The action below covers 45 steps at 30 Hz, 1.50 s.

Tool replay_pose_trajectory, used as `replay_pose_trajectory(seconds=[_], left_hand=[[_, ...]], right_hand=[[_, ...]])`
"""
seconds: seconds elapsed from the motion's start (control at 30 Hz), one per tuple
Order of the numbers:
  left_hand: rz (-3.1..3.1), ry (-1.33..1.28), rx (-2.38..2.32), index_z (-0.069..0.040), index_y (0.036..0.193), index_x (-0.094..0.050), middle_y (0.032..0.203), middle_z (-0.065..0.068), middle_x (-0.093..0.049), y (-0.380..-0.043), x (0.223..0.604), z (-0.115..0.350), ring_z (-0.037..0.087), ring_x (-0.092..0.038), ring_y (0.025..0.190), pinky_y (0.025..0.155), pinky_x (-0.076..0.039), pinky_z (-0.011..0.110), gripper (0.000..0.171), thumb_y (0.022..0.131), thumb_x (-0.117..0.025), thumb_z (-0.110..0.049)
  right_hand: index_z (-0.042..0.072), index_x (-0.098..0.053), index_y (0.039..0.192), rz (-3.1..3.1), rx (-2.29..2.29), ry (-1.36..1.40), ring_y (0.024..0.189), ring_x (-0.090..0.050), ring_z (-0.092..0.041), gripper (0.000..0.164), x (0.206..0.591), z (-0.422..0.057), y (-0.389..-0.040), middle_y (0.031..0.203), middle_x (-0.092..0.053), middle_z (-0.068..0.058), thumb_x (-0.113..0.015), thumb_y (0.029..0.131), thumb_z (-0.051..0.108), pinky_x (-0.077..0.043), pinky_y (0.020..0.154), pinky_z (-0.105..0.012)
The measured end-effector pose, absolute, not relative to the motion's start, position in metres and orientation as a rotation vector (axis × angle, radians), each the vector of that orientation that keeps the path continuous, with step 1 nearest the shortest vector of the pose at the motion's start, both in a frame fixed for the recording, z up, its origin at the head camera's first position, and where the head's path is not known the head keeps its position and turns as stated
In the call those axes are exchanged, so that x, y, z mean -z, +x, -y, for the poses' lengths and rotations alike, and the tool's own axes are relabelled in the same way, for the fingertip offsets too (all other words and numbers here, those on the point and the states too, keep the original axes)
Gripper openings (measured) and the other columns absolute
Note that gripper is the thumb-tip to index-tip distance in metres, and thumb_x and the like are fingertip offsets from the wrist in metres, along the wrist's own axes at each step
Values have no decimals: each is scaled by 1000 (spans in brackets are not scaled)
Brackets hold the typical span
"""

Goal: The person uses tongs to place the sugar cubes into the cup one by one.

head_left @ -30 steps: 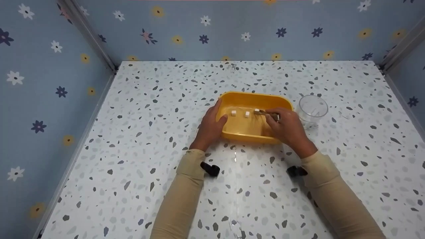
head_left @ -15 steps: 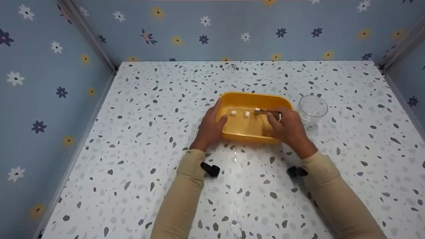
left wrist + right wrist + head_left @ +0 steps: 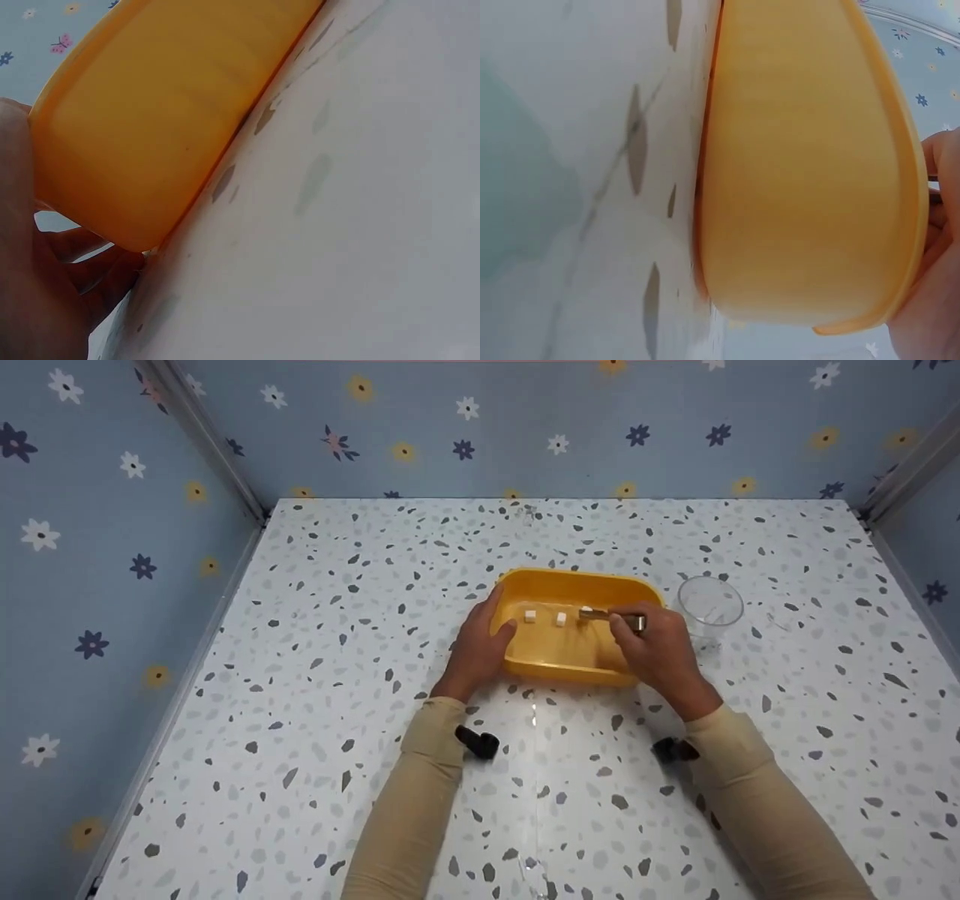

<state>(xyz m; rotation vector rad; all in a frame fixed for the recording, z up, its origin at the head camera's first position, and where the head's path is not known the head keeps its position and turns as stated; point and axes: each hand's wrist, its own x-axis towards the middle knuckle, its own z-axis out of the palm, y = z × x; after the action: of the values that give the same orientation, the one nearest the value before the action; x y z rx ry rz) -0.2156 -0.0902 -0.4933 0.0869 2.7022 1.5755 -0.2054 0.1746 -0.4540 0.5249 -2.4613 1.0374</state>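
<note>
In the head view a yellow plastic tray [image 3: 551, 651] sits on the table with small white cubes inside. One cube [image 3: 530, 616] lies toward the left, and a second cube [image 3: 561, 619] lies near the middle. My left hand [image 3: 478, 643] grips the tray's left end, thumb over the rim and fingers along the outside. Inside the right part, my right hand [image 3: 660, 649] holds metal tweezers [image 3: 598, 616] pointing left. Their tips overlap a third cube [image 3: 587, 609], partly hidden; I cannot tell whether they pinch it. The right wrist view shows mostly the tray's outer wall [image 3: 802, 165].
A clear plastic cup [image 3: 711, 601] stands just right of the tray, close to my right hand. The speckled white table [image 3: 360, 645] meets a flowered blue panel [image 3: 510, 427] at the back and another on the left.
My right hand and the tweezers have shifted slightly right, and less of the cube at their tips shows. My left hand keeps its grip on the tray.
</note>
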Motion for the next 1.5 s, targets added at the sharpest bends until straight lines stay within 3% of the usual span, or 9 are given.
replay_pose_trajectory(seconds=[0.53,0.9,1.13,1.5], left_hand=[[-2688,58,-1549,-34,161,-23,157,3,-37,-216,492,91,20,-42,138,115,-31,37,66,100,-49,-37],[-2691,79,-1581,-30,160,-25,155,4,-39,-217,495,90,18,-45,131,113,-34,39,65,100,-49,-35],[-2697,54,-1550,-31,161,-25,156,4,-39,-217,494,90,17,-44,132,114,-33,38,66,100,-49,-36],[-2701,69,-1578,-30,161,-25,154,6,-41,-216,493,89,20,-47,130,111,-36,39,66,100,-49,-34]], right_hand=[[-4,-74,96,2441,-997,505,59,-58,-15,17,444,-177,-202,77,-70,-10,-65,94,9,-43,52,-17],[-5,-74,91,2372,-964,538,60,-55,-17,17,440,-181,-200,75,-68,-11,-65,93,9,-42,56,-20],[-6,-74,91,2351,-1021,520,55,-60,-14,17,432,-188,-201,72,-68,-10,-66,94,8,-41,52,-12],[-7,-73,90,2349,-1006,490,54,-61,-14,18,424,-192,-199,71,-69,-11,-65,93,9,-42,53,-10]])
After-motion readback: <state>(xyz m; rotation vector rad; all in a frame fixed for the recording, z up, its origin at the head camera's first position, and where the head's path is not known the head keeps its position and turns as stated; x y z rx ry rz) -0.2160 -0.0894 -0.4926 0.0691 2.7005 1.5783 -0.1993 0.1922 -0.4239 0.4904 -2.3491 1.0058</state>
